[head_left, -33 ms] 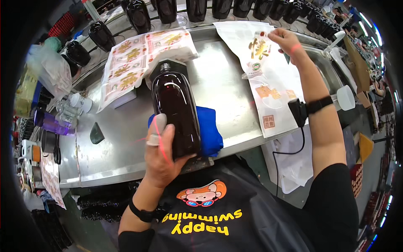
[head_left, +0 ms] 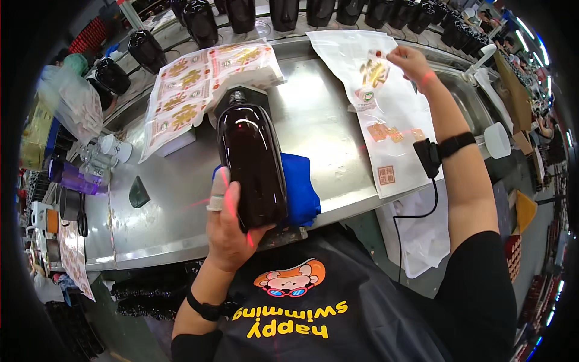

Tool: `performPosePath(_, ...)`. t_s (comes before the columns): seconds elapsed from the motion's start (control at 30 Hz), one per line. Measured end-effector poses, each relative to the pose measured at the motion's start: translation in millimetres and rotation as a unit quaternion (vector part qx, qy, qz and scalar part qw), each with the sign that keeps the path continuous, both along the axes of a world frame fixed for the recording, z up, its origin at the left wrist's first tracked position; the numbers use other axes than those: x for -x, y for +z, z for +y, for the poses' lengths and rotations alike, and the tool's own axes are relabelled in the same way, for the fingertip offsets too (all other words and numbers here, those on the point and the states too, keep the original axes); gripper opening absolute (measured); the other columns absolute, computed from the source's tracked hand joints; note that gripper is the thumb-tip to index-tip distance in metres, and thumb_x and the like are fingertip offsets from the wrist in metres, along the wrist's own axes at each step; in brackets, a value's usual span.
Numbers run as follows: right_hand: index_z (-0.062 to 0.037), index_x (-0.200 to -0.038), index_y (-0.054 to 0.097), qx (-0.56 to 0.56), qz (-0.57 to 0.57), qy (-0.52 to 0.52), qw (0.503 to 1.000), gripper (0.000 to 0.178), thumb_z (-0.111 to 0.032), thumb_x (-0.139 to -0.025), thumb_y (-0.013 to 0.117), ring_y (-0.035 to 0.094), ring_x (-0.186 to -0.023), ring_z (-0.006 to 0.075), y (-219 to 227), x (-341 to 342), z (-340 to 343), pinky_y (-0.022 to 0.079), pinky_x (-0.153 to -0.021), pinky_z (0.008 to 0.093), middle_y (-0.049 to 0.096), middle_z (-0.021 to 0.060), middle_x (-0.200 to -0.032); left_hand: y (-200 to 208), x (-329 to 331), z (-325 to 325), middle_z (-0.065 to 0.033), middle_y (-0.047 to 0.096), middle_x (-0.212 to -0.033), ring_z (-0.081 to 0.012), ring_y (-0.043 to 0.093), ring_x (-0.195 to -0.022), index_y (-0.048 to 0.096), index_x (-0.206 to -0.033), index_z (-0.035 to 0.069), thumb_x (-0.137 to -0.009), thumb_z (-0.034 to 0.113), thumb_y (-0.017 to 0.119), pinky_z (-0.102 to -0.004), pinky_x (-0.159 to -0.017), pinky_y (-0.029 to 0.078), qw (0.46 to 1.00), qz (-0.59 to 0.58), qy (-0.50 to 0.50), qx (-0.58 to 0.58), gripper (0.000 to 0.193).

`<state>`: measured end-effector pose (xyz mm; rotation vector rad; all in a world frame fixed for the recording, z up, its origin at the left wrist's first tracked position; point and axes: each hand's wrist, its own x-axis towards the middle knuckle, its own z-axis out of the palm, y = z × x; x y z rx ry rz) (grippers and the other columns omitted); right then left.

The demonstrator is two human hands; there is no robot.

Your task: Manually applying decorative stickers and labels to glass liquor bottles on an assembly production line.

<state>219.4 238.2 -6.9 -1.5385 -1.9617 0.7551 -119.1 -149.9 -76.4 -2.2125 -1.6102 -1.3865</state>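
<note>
A dark, glossy bottle (head_left: 253, 160) leans with its neck away from me, over a blue cloth (head_left: 301, 187) on the metal worktop. My left hand (head_left: 227, 232) is closed around its lower end, with pale wrapping on some fingers. At the far right, my right hand (head_left: 411, 64) pinches the edge of a clear label with gold print (head_left: 375, 73). That label looks partly lifted and tilted over its white backing sheet (head_left: 338, 51). Behind the bottle's neck stands a dark angled support (head_left: 263, 99).
Several dark bottles (head_left: 283, 15) line the back. A sheet of gold and red labels (head_left: 187, 81) lies left of the bottle. A dark green flat piece (head_left: 139, 192) rests farther left. To the right are a sink (head_left: 467, 99), a white cup (head_left: 497, 140) and a hanging black cable (head_left: 434, 199).
The gold label has lifted and tilted on its backing as my right hand pulls its edge slightly. My left thumb has shifted lower along the bottle's side.
</note>
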Motion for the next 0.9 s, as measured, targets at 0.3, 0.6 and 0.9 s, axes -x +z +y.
performPosePath(0.3, -0.0057, -0.082, 0.071, -0.184, -0.325, 0.046, 0.926, 0.013, -0.018, -0.079, 0.069, 0.064, -0.093, 0.0370, -94, -50, 49, 0.052, -0.082, 0.0433, 0.067, 0.0179, -0.099, 8, 6, -10, -0.0304, 0.039, -0.148, -0.0529, 0.034, -0.139, 0.022, -0.150, -0.010, -0.082, 0.036, 0.078, -0.0597, -0.117, 0.019, 0.989, 0.076, 0.073, 0.100, 0.099)
performPosePath(0.6, -0.0009, -0.085, 0.062, -0.352, -0.107, 0.210, 0.906, 0.009, -0.006, -0.085, 0.070, 0.061, -0.103, 0.0306, 50, 46, -91, 0.049, -0.082, 0.0371, 0.063, 0.0136, -0.119, 8, 6, -12, -0.0305, 0.039, -0.149, -0.0525, 0.029, -0.141, 0.021, -0.150, -0.011, -0.077, 0.049, 0.080, -0.0660, -0.114, 0.017, 0.983, 0.034, 0.060, 0.170, 0.111)
performPosePath(0.9, -0.0003, -0.087, 0.061, -0.320, -0.002, 0.382, 0.867, 0.010, -0.006, -0.090, 0.067, 0.057, -0.090, 0.0124, 138, 109, -200, 0.044, -0.076, 0.0275, 0.060, 0.0128, -0.129, 3, 4, -5, -0.0305, 0.039, -0.148, -0.0523, 0.031, -0.140, 0.025, -0.150, -0.013, -0.078, 0.053, 0.076, -0.0680, -0.113, 0.018, 0.985, 0.126, 0.076, 0.089, 0.110)
